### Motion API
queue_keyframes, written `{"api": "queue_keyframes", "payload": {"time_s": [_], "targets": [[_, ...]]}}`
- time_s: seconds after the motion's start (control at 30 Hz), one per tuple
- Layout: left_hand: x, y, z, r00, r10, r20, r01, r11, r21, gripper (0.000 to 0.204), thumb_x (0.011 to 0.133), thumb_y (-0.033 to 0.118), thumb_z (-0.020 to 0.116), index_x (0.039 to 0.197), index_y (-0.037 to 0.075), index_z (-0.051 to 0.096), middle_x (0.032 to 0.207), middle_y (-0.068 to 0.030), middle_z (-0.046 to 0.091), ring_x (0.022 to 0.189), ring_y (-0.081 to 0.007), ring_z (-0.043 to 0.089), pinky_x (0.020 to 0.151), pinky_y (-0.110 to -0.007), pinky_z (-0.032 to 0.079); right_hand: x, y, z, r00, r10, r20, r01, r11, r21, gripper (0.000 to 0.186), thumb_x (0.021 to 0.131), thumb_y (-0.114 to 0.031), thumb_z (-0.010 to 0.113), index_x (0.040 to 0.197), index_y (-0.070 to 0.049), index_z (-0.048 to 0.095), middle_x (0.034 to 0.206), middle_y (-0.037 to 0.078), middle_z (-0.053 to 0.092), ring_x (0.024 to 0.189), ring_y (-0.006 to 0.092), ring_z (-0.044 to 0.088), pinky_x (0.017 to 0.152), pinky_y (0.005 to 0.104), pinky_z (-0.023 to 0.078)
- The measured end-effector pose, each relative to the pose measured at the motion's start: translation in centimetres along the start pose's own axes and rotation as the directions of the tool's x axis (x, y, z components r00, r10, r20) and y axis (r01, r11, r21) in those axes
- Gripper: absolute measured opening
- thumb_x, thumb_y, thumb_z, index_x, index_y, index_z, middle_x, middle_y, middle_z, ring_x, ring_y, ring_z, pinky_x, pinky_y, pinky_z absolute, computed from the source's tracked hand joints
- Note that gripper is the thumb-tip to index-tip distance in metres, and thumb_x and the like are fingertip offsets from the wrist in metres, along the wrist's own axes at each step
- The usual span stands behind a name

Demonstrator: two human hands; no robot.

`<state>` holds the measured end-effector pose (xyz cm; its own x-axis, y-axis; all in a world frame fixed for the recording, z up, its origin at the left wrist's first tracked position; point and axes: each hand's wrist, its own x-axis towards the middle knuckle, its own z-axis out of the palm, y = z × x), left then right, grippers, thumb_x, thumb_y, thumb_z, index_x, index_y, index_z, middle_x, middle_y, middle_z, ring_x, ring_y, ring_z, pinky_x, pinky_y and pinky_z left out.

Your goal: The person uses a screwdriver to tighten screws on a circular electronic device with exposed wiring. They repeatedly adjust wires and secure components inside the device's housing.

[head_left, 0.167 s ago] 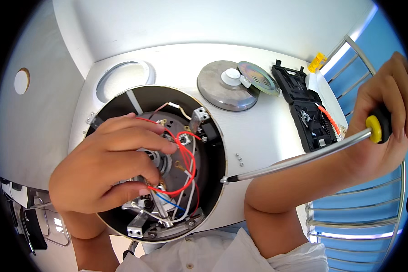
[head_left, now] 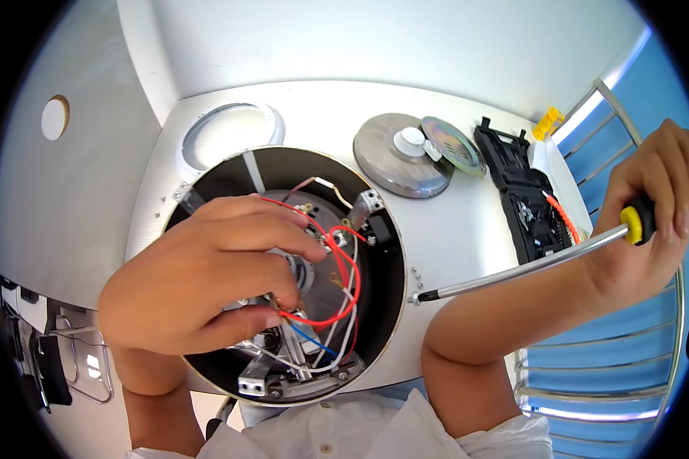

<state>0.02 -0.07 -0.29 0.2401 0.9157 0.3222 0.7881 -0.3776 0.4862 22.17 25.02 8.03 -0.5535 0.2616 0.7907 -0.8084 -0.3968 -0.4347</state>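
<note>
My right hand (head_left: 654, 191) grips a screwdriver (head_left: 524, 265) by its yellow-and-black handle, the long shaft pointing left. A small screw (head_left: 415, 298) sits at its dark tip, just outside the rim of a round metal housing (head_left: 397, 306). Inside that open housing are metal brackets and several red, white and blue wires. My left hand (head_left: 199, 275) reaches over the housing from the left, thumb and index finger closed around the end of a red wire (head_left: 321, 323). The other fingers curve above the parts, and the exact contact at the fingertips is partly hidden.
On the white table are a grey-white ring (head_left: 184, 141), a round metal cover (head_left: 390, 164) with a disc (head_left: 455, 145) leaning on it, and an open black tool case (head_left: 513, 199). Loose screws (head_left: 416, 273) lie right of the housing. A metal-railed chair (head_left: 612, 394) stands at right.
The whole view has shifted, so the housing and table appear farther right. Both hands keep their grips, and the screwdriver tip with its screw stays beside the housing's rim.
</note>
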Motion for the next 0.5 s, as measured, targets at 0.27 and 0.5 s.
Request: {"api": "queue_keyframes", "payload": {"time_s": [0.27,0.5], "targets": [[-0.1,0.8,0.1,0.997,0.0,-0.077,0.001,1.0,0.007,0.012,0.073,0.014,0.074,0.081,0.007,0.067,0.119,-0.0118,0.06,0.115,-0.0381,0.053,0.095,-0.046,0.042,0.4,4.0,-0.8,0.985,-0.065,-0.157,0.086,0.987,0.134,0.038,0.104,-0.028,0.033,0.11,0.006,0.047,0.085,0.011,0.048,0.061,0.0149,0.045,0.051,0.0266,0.042],[-0.3,1.0,0.4,0.992,-0.005,-0.127,0.004,1.0,-0.013,0.012,0.074,0.013,0.074,0.081,0.007,0.067,0.118,-0.0096,0.06,0.117,-0.0359,0.054,0.096,-0.046,0.042,0.5,4.9,-0.8,0.972,-0.071,-0.224,0.108,0.982,0.156,0.038,0.104,-0.03,0.034,0.112,0.004,0.047,0.084,0.01,0.048,0.058,0.014,0.044,0.048,0.0256,0.041]]}}
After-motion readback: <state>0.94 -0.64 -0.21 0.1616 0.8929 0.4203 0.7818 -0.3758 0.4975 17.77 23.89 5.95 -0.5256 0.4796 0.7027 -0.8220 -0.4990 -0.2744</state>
